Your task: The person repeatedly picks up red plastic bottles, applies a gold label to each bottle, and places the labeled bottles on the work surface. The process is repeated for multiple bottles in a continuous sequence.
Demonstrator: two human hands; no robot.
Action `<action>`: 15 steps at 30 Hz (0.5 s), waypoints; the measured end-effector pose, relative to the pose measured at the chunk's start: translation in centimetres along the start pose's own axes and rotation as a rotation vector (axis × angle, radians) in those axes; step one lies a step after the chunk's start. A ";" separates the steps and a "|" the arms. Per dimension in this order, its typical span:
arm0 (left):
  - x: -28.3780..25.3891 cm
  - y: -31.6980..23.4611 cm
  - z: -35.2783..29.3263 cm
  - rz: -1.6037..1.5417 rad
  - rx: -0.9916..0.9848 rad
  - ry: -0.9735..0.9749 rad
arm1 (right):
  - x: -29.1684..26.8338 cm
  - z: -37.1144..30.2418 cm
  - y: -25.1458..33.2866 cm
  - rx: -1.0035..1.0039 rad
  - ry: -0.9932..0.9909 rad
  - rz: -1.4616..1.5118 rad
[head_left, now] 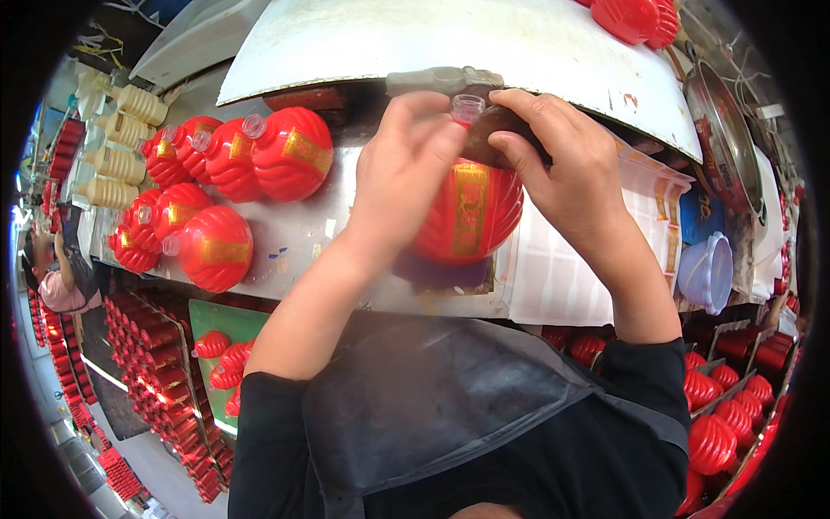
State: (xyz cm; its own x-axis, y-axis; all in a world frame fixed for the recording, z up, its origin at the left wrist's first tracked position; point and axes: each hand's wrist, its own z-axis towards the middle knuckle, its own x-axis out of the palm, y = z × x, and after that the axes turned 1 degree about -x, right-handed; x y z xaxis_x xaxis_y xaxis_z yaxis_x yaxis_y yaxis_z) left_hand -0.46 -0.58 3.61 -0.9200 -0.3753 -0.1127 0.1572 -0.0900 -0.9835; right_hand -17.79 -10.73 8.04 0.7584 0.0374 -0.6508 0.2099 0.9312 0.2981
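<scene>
A round, ribbed red plastic bottle [484, 216] stands upright before me, a gold label down its front and a clear open neck on top. My left hand [399, 173] is at its left shoulder, fingers curled beside the neck and slightly blurred. In my right hand [566, 143] is a dark brown, smooth, rounded piece [500, 137], pinched between thumb and fingers against the bottle's upper right side. What that piece is I cannot make out. A pale sheet [566, 259] with gold labels along its right edge lies right of the bottle.
Several labelled red bottles [294, 156] stand at the left, beside cream ribbed containers [121, 164]. A raised white board [484, 39] spans the back. At the right are a lavender tub [707, 272] and a large metal pan [731, 138]. Crates of red goods [718, 441] sit below the table.
</scene>
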 end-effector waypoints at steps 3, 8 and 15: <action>0.3 -0.8 -0.2 0.069 -0.037 0.013 | -0.2 -0.3 -0.4 -0.024 0.036 -0.049; 0.0 -1.0 0.5 -0.100 -0.120 0.009 | -0.2 -1.2 -1.6 -0.136 -0.079 -0.018; 0.0 0.1 1.0 -0.123 -0.109 0.015 | -0.9 -4.3 2.9 -0.331 0.043 0.179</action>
State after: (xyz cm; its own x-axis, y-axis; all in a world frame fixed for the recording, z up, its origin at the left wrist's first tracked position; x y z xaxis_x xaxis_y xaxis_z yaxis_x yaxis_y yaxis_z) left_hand -0.07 -1.49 3.66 -0.9352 -0.3540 0.0079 0.0043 -0.0337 -0.9994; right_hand -20.50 -6.49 6.50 0.7368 0.2188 -0.6397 -0.1395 0.9750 0.1728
